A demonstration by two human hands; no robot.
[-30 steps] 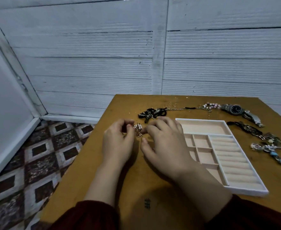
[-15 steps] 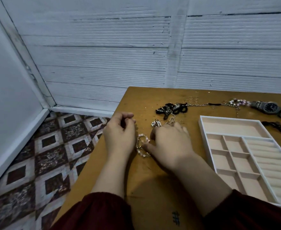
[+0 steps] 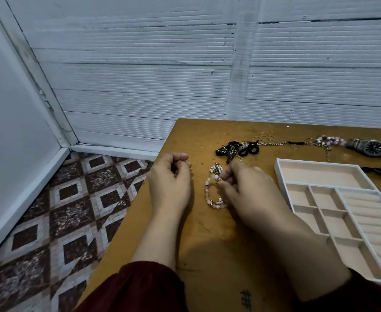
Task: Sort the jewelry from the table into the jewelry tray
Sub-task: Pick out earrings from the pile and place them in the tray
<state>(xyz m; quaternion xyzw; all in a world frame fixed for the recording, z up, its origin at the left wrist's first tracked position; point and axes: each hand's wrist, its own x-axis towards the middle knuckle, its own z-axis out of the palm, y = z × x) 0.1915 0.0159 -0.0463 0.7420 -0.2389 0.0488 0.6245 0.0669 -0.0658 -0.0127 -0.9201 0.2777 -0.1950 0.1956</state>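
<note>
The jewelry tray (image 3: 280, 176) lies on the wooden table (image 3: 207, 244), white-rimmed with pale pink compartments. Just left of the tray, the right hand (image 3: 252, 194) rests low on the table, its fingers curled and pinching the tray-side of a pink beaded bracelet (image 3: 208, 194), which lies in a loop on the wood. A small pearl cluster (image 3: 216, 170) sits at the far end of that loop, touching it. Further left of the tray, well apart from it, the left hand (image 3: 170, 183) is closed, fingers curled in against the thumb with nothing visible in them. Beyond the tray's far-left corner lies a tangle of black jewelry (image 3: 236, 148), from which a thin chain (image 3: 272, 144) runs along behind the tray's far rim towards pink beads (image 3: 330, 139) and a wristwatch (image 3: 369, 146).
</note>
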